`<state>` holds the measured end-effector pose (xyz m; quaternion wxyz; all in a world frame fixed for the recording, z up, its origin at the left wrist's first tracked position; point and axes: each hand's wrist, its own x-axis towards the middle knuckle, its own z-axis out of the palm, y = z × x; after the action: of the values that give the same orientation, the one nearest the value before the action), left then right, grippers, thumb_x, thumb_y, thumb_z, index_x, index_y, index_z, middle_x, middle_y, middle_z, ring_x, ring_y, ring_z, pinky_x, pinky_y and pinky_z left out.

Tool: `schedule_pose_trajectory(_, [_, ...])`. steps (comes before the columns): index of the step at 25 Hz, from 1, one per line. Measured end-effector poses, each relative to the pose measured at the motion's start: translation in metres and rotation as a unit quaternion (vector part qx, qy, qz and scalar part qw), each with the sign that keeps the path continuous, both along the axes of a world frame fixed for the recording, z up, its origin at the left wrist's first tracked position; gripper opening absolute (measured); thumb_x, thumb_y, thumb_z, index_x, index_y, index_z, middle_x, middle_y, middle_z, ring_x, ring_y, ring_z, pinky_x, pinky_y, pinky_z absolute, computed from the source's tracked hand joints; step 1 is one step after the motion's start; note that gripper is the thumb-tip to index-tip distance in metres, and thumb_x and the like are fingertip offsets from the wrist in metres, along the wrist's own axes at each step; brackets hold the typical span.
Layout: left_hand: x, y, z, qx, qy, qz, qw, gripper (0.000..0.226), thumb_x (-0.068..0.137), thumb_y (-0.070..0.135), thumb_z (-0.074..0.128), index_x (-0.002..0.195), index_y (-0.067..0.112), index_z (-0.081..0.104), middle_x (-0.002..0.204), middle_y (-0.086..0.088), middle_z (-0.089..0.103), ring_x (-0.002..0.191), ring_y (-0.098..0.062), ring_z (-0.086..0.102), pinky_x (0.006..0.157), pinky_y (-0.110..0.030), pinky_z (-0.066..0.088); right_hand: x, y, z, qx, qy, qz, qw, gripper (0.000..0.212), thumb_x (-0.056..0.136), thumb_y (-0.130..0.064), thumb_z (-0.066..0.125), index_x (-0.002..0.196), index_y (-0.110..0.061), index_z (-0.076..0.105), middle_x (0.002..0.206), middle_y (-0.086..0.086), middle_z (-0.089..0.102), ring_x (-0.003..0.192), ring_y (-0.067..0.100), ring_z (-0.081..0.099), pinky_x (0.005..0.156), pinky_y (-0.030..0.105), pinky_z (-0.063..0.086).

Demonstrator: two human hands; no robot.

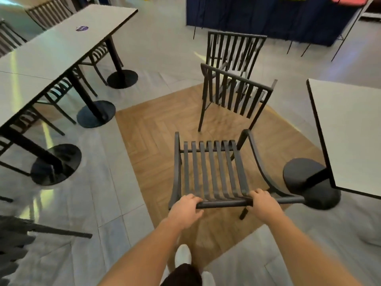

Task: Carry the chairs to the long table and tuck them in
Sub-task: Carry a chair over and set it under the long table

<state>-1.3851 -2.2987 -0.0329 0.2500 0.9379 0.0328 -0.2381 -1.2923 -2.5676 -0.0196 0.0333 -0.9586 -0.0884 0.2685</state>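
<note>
- Head view: I had both hands on the top rail of the nearest black slatted chair. My left hand was wrapped over the rail's left end and my right hand over it further right, fingers curled tight round the bar on both sides.
- The seat slats ran away from my fingertips and one leg tip showed just under my right fingers. I judged the chair tipped or lifted towards me, a two-handed hold meant to keep it level for carrying. I could not tell whether its far legs touched the floor.
- Beyond my fingers, past the seat, two more chairs of the same kind stood close together on the wood-patterned floor, waiting their turn.
- Well off to the left of my left fingers ran the long table, grey-topped on round black bases. Several chairs were already tucked under its near side, so I reckoned the job was partly done.
- Just right of my right fingers stood another table on its round base, close to the chair's curved arm. I judged I would need to swing left with care to clear it.
- Below my wrists a white shoe showed on the floor.
</note>
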Motion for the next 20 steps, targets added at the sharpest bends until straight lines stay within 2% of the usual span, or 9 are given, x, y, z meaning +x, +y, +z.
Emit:
schedule_pose_trajectory(3, [0.021, -0.002, -0.013, 0.025, 0.038, -0.051, 0.998, 0.048, 0.1, 0.042, 0.059, 0.145, 0.026, 0.053, 0.135, 0.001, 0.055, 0.125, -0.023, 0.053, 0.105, -0.041, 0.046, 0.007, -0.012, -0.014, -0.02, 0.004, -0.018, 1.0, 0.035, 0.094, -0.032, 0.065, 0.129, -0.03, 0.059, 0.12, -0.005, 0.059, 0.116, 0.019, 0.055, 0.1, 0.042, 0.051])
schedule_pose_trajectory(6, [0.034, -0.007, -0.025, 0.042, 0.078, -0.067, 0.994, 0.047, 0.097, 0.037, 0.06, 0.143, 0.027, 0.054, 0.132, 0.0, 0.057, 0.121, -0.025, 0.056, 0.102, -0.042, 0.049, 0.016, -0.024, -0.026, -0.029, 0.012, 0.008, 0.999, 0.034, 0.093, -0.035, 0.066, 0.127, -0.03, 0.06, 0.119, -0.005, 0.061, 0.116, 0.019, 0.056, 0.103, 0.04, 0.049])
schedule_pose_trajectory(9, [0.046, -0.02, -0.031, 0.05, 0.112, -0.06, 0.991, 0.039, 0.096, 0.03, 0.061, 0.135, 0.027, 0.058, 0.125, -0.001, 0.059, 0.116, -0.026, 0.059, 0.097, -0.043, 0.051, 0.032, -0.038, -0.039, -0.039, 0.024, 0.059, 0.997, 0.029, 0.097, -0.033, 0.061, 0.126, -0.03, 0.058, 0.121, -0.005, 0.06, 0.118, 0.018, 0.055, 0.105, 0.036, 0.045])
schedule_pose_trajectory(13, [0.057, -0.035, -0.04, 0.114, 0.165, -0.044, 0.979, 0.032, 0.095, 0.02, 0.053, 0.125, 0.028, 0.062, 0.119, -0.003, 0.066, 0.107, -0.028, 0.064, 0.09, -0.044, 0.054, 0.057, -0.051, -0.055, -0.042, 0.072, 0.153, 0.985, 0.018, 0.095, -0.028, 0.06, 0.112, -0.033, 0.062, 0.11, -0.007, 0.06, 0.103, 0.014, 0.059, 0.093, 0.032, 0.051])
schedule_pose_trajectory(17, [0.058, -0.048, -0.037, 0.158, 0.173, -0.008, 0.972, 0.044, 0.095, 0.019, 0.05, 0.136, 0.036, 0.058, 0.126, -0.001, 0.068, 0.115, -0.029, 0.064, 0.095, -0.045, 0.054, 0.088, -0.056, -0.06, -0.039, 0.128, 0.261, 0.956, 0.023, 0.095, -0.022, 0.056, 0.116, -0.026, 0.065, 0.113, -0.002, 0.065, 0.106, 0.019, 0.062, 0.093, 0.034, 0.053])
schedule_pose_trajectory(20, [0.063, -0.057, -0.036, 0.174, 0.165, 0.019, 0.971, 0.048, 0.097, 0.019, 0.05, 0.14, 0.04, 0.055, 0.132, -0.001, 0.066, 0.119, -0.028, 0.063, 0.097, -0.045, 0.054, 0.104, -0.057, -0.06, -0.047, 0.141, 0.304, 0.941, 0.022, 0.095, -0.024, 0.057, 0.116, -0.024, 0.065, 0.11, 0.0, 0.067, 0.104, 0.02, 0.064, 0.092, 0.035, 0.054])
